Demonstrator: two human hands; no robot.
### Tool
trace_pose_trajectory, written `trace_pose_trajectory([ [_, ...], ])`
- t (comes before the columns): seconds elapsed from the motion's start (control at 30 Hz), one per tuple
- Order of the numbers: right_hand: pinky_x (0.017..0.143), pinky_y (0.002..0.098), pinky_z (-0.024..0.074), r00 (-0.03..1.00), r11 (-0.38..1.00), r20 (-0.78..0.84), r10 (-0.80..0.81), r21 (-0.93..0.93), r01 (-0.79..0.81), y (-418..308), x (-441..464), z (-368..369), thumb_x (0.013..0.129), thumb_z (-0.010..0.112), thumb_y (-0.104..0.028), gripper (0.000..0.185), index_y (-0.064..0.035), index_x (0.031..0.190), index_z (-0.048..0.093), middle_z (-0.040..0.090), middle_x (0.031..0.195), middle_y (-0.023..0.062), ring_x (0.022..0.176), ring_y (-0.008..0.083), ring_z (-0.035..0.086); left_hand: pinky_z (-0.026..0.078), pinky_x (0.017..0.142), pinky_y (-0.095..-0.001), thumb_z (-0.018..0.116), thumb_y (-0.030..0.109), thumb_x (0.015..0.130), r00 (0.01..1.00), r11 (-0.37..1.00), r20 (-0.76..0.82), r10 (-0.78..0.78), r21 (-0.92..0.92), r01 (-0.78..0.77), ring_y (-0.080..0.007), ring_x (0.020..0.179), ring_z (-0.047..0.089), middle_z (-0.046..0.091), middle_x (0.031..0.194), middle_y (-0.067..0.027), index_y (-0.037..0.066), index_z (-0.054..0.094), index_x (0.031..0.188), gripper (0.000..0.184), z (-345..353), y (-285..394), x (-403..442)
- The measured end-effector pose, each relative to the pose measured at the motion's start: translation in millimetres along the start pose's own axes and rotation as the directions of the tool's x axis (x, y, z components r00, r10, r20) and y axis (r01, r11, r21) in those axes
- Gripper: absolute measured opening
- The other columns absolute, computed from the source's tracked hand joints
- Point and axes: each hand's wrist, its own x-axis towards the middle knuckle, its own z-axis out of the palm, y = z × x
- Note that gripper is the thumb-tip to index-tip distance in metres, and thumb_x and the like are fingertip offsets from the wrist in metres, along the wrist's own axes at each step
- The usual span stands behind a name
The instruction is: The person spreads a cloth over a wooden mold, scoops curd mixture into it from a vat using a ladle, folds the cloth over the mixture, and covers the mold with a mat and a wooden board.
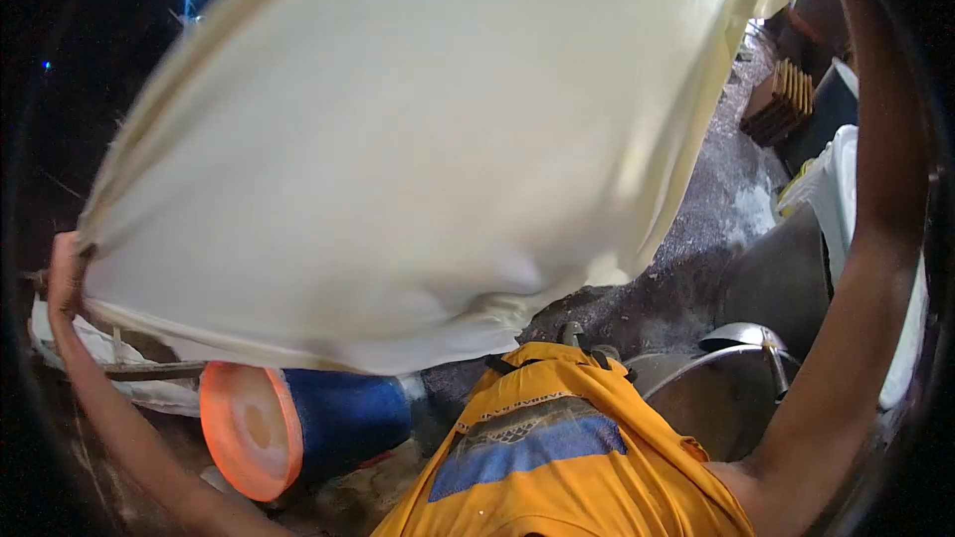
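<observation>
A large cream-coloured sheet of cloth (428, 149) is spread wide in front of me and fills most of the upper view. At the far left, my left hand (68, 273) is closed on the sheet's edge, its fingers partly hidden by the cloth. My right arm reaches up along the right side. The right hand itself lies beyond the top edge, so its hold cannot be seen. The sheet's lower edge sags in folds close to my yellow shirt (557, 438).
A blue drum with an orange rim (251, 433) lies on its side at lower left. At lower right, a metal bowl (741, 336) rests by a big metal pot (721, 398). A stack of brown slabs (778, 102) stands on the wet floor (726, 189), near white draped material (834, 184).
</observation>
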Motion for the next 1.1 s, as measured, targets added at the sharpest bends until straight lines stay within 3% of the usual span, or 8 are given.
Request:
trace_pose_trajectory([
  [0.23,0.08,0.0366,0.0477,0.956,0.988,0.256,-0.143,-0.012,0.151,32,-29,34,0.075,0.068,-0.022,0.042,-0.0079,0.114,0.058,0.06,0.099,0.0127,0.089,0.0245,0.057,0.048,0.068,-0.033,0.091,0.033,0.035,0.857,0.935,0.477,0.192,0.175,-0.307,-0.0195,0.065,0.061,0.064,0.066,-0.0092,0.0,0.068,0.079,0.06,175,28,-51],
  [0.47,0.076,0.0429,0.0477,0.964,0.987,-0.264,0.023,-0.148,-0.064,73,-71,114,0.081,0.054,-0.009,0.016,-0.0055,0.094,0.063,0.063,0.092,0.0174,0.087,0.0369,0.06,0.048,0.073,-0.0429,0.065,0.009,0.069,0.814,0.811,-0.527,0.244,0.571,0.127,-0.0392,0.088,0.06,0.064,0.097,-0.0192,0.002,0.065,0.092,0.024,277,8,-106],
  [0.57,0.075,0.0413,0.0485,0.964,0.966,-0.255,0.079,-0.221,-0.138,132,-86,153,0.082,0.057,-0.012,0.016,-0.0043,0.095,0.063,0.064,0.087,0.0161,0.083,0.0321,0.062,0.052,0.073,-0.043,0.06,0.026,0.081,0.785,0.82,-0.494,-0.373,0.22,0.528,-0.035,0.08,0.064,0.065,0.09,-0.0179,0.003,0.061,0.102,0.031,302,-75,-94],
  [0.6,0.075,0.0406,0.0488,0.935,0.918,-0.206,0.29,0.337,-0.21,141,-84,159,0.082,0.058,-0.014,0.017,-0.0034,0.095,0.063,0.064,0.087,0.0155,0.083,0.0301,0.063,0.054,0.07,-0.0453,0.048,0.05,0.088,0.648,0.554,0.083,-0.757,-0.442,0.705,-0.0309,0.073,0.066,0.066,0.087,-0.0172,0.003,0.057,0.108,0.052,279,-20,-101],
  [0.7,0.075,0.0383,0.0499,0.909,0.519,-0.105,0.404,0.844,-0.134,144,-67,154,0.084,0.06,-0.018,0.024,-0.0015,0.101,0.06,0.064,0.085,0.0127,0.084,0.0247,0.064,0.055,0.068,-0.0485,0.041,0.063,0.087,0.96,0.256,0.138,-0.242,-0.946,0.2,-0.0298,0.069,0.067,0.067,0.085,-0.0173,0.002,0.052,0.114,0.068,266,-11,-101],
  [0.77,0.075,0.0374,0.0506,0.906,0.955,-0.411,0.105,0.295,0.023,125,-37,113,0.085,0.059,-0.021,0.028,-0.0013,0.104,0.059,0.064,0.085,0.0112,0.085,0.0234,0.063,0.055,0.072,-0.0511,0.043,0.061,0.087,0.996,0.184,-0.052,-0.074,-0.982,-0.037,-0.0339,0.081,0.067,0.065,0.096,-0.019,0.0,0.052,0.114,0.067,249,-9,-92],
  [0.97,0.076,0.0379,0.051,0.889,0.932,-0.436,0.143,0.362,0.028,103,32,46,0.085,0.06,-0.022,0.029,-0.0012,0.106,0.058,0.063,0.087,0.0118,0.086,0.0239,0.063,0.052,0.083,-0.0562,0.048,0.04,0.09,0.893,-0.035,-0.44,0.095,-0.898,-0.439,-0.0417,0.096,0.061,0.059,0.111,-0.0219,-0.001,0.052,0.114,0.047,134,21,-69],
  [1.1,0.076,0.0382,0.0513,0.894,0.915,-0.415,0.168,0.403,0.015,103,50,35,0.085,0.06,-0.022,0.03,-0.0012,0.107,0.057,0.063,0.089,0.0122,0.087,0.0242,0.063,0.05,0.091,-0.0437,0.059,0.036,0.087,0.824,0.895,-0.52,0.224,-0.225,-0.385,-0.0295,0.1,0.06,0.06,0.112,-0.0164,-0.001,0.058,0.113,0.045,31,52,-58],
])
